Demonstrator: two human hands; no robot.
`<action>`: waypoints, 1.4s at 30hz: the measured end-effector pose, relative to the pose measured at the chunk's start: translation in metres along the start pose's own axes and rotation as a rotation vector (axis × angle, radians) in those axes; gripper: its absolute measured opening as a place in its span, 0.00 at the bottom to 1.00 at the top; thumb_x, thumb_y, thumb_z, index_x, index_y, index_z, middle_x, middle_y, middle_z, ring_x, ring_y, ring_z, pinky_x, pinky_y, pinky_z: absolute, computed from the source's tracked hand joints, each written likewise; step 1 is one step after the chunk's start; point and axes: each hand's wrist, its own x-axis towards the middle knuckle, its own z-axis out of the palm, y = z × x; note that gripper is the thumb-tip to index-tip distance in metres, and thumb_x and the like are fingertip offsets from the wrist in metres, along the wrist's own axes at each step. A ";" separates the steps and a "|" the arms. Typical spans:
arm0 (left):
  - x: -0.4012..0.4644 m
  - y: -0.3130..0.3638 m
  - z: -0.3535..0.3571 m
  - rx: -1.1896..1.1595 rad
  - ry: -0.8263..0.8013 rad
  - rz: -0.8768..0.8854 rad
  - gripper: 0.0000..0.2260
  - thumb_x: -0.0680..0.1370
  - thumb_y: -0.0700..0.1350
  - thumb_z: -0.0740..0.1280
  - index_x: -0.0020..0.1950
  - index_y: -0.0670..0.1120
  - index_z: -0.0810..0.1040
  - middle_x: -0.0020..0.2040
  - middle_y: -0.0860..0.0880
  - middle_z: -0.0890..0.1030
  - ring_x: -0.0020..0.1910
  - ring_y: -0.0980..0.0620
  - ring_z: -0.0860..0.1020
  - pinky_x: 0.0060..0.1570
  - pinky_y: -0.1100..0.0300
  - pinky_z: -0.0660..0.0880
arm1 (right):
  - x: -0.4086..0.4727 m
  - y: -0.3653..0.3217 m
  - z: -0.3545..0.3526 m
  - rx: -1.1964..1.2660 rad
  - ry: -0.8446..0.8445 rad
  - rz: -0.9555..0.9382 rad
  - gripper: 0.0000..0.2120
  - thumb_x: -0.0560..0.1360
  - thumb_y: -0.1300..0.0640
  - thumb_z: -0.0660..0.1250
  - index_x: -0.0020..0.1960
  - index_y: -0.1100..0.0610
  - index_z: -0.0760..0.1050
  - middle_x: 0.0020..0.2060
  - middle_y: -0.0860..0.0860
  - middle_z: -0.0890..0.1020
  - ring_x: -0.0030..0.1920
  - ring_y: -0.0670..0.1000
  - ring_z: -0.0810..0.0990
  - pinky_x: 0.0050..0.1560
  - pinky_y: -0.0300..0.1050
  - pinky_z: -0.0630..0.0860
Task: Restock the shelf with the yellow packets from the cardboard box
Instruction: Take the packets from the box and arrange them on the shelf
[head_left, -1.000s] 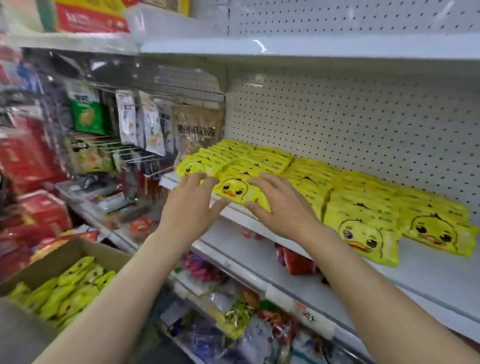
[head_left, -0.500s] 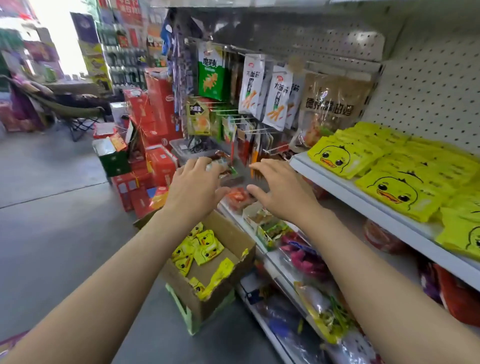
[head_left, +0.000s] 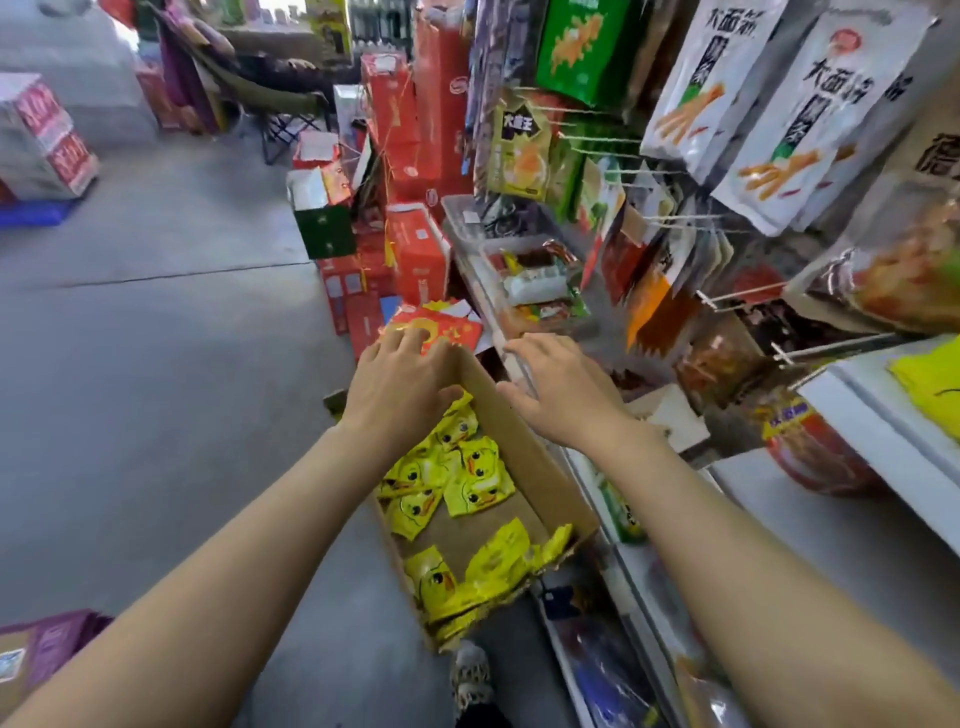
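- The shelf (head_left: 878, 415) on the right runs out of view; only one corner of a yellow packet on it (head_left: 930, 384) shows, and the rest of that row is cut off.
- The left hand (head_left: 400, 384) covers the far end of the cardboard box (head_left: 524, 447), so whatever lies under its palm is hidden.
- The hanging snack bags (head_left: 779, 119) and the trays below them are smeared with blur; their print is hard to read.
- A patterned shoe (head_left: 470, 675) peeks out below the box, partly hidden by it.
- The left arm reaches forward and down, the hand palm-down over the box, fingers spread and fairly straight, holding nothing that I can see.
- The right hand (head_left: 561, 389) hovers palm-down over the box's right wall, next to the lower shelf edge, fingers loosely extended, gripping nothing.
- The yellow packets (head_left: 467, 478), each with a duck face, lie loose in the box on the floor: one cluster just under the left hand, another heaped at the near end.
- Red cartons (head_left: 415, 249) are stacked on the floor beyond the box.
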 end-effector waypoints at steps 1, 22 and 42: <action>0.012 -0.002 0.015 0.000 -0.031 -0.017 0.25 0.76 0.59 0.66 0.69 0.48 0.70 0.68 0.44 0.72 0.66 0.41 0.69 0.60 0.46 0.70 | 0.016 0.010 0.012 0.006 -0.029 -0.010 0.24 0.79 0.42 0.62 0.72 0.49 0.67 0.70 0.50 0.71 0.71 0.54 0.66 0.67 0.54 0.70; 0.024 -0.054 0.366 -0.276 -0.724 -0.510 0.30 0.77 0.55 0.67 0.74 0.44 0.60 0.68 0.39 0.67 0.67 0.37 0.68 0.62 0.42 0.71 | 0.114 0.110 0.365 0.234 -0.748 0.275 0.28 0.78 0.46 0.68 0.73 0.56 0.66 0.69 0.59 0.71 0.69 0.60 0.70 0.63 0.51 0.69; 0.020 -0.042 0.428 -0.329 -0.779 -0.465 0.31 0.78 0.41 0.66 0.78 0.50 0.56 0.66 0.43 0.68 0.62 0.39 0.73 0.51 0.48 0.74 | 0.107 0.116 0.432 0.356 -0.470 0.563 0.40 0.74 0.51 0.74 0.78 0.53 0.55 0.68 0.59 0.68 0.65 0.60 0.72 0.60 0.50 0.70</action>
